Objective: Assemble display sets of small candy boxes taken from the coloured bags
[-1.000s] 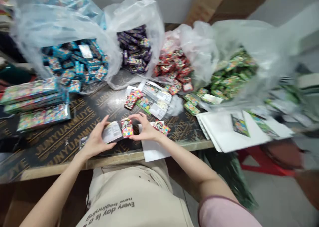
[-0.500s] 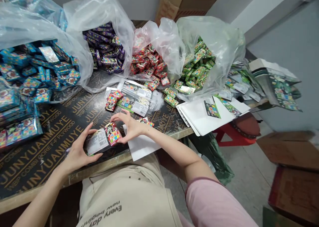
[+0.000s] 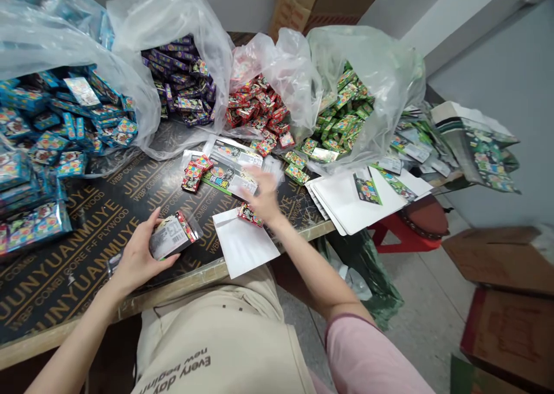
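Observation:
In the head view, my left hand (image 3: pixel 138 252) is closed around a small clear plastic packet (image 3: pixel 172 237). A grey label with a barcode faces up on it, and red printed candy boxes show at its right end. My right hand (image 3: pixel 266 198), blurred, is over the right edge of a pile of printed flat packets (image 3: pixel 220 180), its fingers apart and nothing visible in them. Just below that hand, a small red box (image 3: pixel 250 214) lies on the top edge of a white card (image 3: pixel 242 244). A pair of red boxes (image 3: pixel 195 172) rests at the pile's left side.
Along the back stand open plastic bags of blue boxes (image 3: pixel 52 117), purple boxes (image 3: pixel 184 74), red boxes (image 3: pixel 262 105) and green boxes (image 3: pixel 346 117). White cards (image 3: pixel 341 206) are stacked at right. A red stool (image 3: pixel 385 235) and cardboard cartons (image 3: pixel 506 330) stand beyond the table edge.
My right hand has left the packet and moved up and right to the printed pile. The left hand keeps the packet, where the red boxes now sit deeper inside the clear plastic.

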Available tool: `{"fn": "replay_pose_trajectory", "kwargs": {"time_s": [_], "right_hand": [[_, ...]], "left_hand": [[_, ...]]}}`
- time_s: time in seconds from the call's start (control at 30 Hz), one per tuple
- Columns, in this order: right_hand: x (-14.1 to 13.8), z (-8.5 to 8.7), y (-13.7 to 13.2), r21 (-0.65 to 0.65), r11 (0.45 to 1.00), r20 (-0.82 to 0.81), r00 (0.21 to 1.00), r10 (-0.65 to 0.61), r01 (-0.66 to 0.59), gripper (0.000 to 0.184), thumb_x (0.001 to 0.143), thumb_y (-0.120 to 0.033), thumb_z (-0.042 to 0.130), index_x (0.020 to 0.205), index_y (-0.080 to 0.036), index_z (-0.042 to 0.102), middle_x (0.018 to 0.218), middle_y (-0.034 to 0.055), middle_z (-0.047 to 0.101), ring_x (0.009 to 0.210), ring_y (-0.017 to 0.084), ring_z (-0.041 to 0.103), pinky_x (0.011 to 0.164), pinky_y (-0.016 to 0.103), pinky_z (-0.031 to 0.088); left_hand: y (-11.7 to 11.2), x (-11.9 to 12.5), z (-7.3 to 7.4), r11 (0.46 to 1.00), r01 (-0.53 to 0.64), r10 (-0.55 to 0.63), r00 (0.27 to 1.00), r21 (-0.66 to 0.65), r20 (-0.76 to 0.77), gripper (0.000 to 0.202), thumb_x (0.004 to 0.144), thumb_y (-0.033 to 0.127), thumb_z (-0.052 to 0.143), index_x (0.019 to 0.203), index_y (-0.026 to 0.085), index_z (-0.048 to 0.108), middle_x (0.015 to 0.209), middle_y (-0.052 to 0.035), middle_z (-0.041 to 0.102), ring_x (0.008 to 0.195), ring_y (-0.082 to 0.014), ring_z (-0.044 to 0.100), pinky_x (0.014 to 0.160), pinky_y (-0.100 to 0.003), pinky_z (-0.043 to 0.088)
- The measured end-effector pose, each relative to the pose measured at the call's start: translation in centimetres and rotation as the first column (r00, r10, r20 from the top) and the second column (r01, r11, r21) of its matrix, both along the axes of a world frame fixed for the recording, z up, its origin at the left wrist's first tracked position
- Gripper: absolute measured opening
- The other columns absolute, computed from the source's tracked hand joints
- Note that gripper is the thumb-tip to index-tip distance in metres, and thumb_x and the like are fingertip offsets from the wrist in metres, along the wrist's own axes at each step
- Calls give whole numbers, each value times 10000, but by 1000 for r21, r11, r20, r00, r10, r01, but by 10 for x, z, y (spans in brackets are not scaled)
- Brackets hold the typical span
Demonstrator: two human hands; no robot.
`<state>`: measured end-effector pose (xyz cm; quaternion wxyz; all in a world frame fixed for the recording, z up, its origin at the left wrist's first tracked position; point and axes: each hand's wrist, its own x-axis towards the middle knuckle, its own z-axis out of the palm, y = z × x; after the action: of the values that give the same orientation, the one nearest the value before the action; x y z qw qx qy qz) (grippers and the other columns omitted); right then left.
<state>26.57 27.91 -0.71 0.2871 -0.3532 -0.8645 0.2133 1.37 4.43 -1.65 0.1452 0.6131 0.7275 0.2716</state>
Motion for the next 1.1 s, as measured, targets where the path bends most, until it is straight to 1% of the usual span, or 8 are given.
{"fn": "replay_pose_trajectory", "kwargs": {"time_s": [0.1,0.2,0.33,0.43,0.6,0.7,0.9,1.1], "right_hand": [[58,-20,64,36,829,117,822,-558,558,540,851,-330,521,1366,-187,445,1349,192,519,1296,345,402,1041,631,248],[100,-31,94,42,783,337,729,-596,621,526,804,-276,553,1306,-124,506,1224,230,598,1216,391,462,1004,692,218],[96,-23,77,53,914,198,893,-404,401,475,833,-327,544,1278,-161,553,1265,194,586,1195,353,504,1040,592,289],[49,-13,44,-56,994,65,993,97,-94,524,860,-360,555,1359,-211,496,1315,144,569,1215,299,510,1027,489,378],[-47,-20,-3,-162,762,270,715,645,-626,479,849,-139,537,1304,-285,566,1293,95,601,1323,309,411,1074,577,246],[-75,-27,-15,-148,757,356,679,642,-637,519,848,-100,515,1338,-271,531,1444,106,473,1399,322,305,1066,586,232],[-79,-27,-44,13,956,353,896,270,-293,943,700,-572,708,1483,-223,318,1275,210,538,1204,404,461,977,583,304],[-89,-13,-70,14,944,237,918,317,-329,813,721,-311,655,1459,-185,339,1195,178,565,1103,346,524,894,456,381]], "left_hand": [[1,-6,-3,985,72,-96,983,-155,-155,904,730,396,672,1503,227,235,1169,-121,549,1037,-296,572,917,-456,483],[6,-4,3,947,131,-216,935,-293,-281,793,723,315,652,1457,276,356,1222,-149,524,1067,-341,537,873,-484,477],[21,7,19,901,200,-333,887,-384,-320,700,666,214,685,1338,305,509,1327,-160,466,1125,-360,487,887,-497,449],[32,11,26,867,208,-379,865,-453,-329,652,620,228,738,1249,266,567,1242,-152,494,1082,-335,494,866,-467,458],[32,10,25,853,218,-399,859,-474,-321,525,613,277,752,1119,208,629,1184,-160,500,1074,-348,491,874,-488,452],[21,5,20,896,189,-321,900,-401,-294,701,637,232,715,1310,217,519,1271,-157,467,1126,-334,478,944,-480,423],[1,-7,3,964,-54,4,982,-262,-188,1010,658,324,710,1508,181,182,1172,-132,522,1076,-315,501,928,-454,430],[-2,-3,-1,984,-74,49,987,-161,-153,1100,655,291,716,1527,196,52,1221,-140,519,1090,-323,503,922,-460,428]]}}
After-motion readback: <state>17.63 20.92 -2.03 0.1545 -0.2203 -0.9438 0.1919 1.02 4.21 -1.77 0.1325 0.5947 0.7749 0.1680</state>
